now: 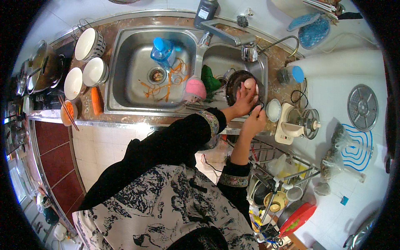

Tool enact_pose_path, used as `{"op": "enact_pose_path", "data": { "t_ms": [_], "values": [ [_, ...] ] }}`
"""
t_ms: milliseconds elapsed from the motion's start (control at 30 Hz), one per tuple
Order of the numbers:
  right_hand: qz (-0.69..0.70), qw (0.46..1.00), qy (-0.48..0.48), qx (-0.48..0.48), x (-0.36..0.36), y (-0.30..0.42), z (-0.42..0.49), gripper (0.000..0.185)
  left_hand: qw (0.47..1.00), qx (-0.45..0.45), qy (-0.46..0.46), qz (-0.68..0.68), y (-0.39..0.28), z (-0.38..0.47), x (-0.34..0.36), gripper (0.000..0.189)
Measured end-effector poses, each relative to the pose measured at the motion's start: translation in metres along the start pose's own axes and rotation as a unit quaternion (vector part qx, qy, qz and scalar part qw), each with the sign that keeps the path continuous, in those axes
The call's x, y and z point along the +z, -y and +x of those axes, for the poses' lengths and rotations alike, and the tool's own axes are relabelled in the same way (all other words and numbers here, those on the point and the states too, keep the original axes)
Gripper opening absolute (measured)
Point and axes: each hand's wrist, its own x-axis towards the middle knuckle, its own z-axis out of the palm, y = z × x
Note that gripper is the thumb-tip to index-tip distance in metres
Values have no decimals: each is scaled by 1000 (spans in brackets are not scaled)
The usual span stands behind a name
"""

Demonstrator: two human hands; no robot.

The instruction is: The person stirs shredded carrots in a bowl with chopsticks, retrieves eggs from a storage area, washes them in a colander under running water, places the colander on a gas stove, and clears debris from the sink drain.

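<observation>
A dark pot (230, 89) is tilted over the right basin of the steel sink, with eggs (249, 83) in it. My left hand (245, 99) lies inside the pot with its fingers spread against the eggs; whether it grips one is not clear. The fingers of my right hand (257, 120) are closed on the pot's handle at the near right rim. Above the pot hangs the faucet head (249, 52). A green cloth or leaf-like item (209, 79) lies to the pot's left, and a pink and white scrubber or cloth (195, 88) rests by the basin divider.
A blue-capped bottle (163, 53) and orange peelings (168, 87) are in the left basin (125, 62). Bowls (86, 45), a carrot (96, 101) and chopsticks on a bowl (67, 114) stand at left. A small white bowl (273, 110) and an electric kettle (302, 122) sit at right.
</observation>
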Motion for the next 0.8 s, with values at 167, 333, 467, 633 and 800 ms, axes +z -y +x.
{"op": "enact_pose_path", "data": {
  "t_ms": [167,333,467,633,800],
  "values": [
    [-18,1000,17,-15,-1,14,1,32,998,31,-35,-34,2,4,0,63],
    [-43,998,27,-23,1,22,5,30,992,86,-82,-49,-5,10,-4,65],
    [-40,998,55,3,1,27,6,36,991,51,-75,-95,-16,12,-8,66],
    [-60,997,43,-23,0,35,7,35,993,42,-59,-94,-17,15,-9,65],
    [-57,996,31,-60,1,35,6,35,983,117,-105,-93,-12,17,-6,64]
  ]
}}
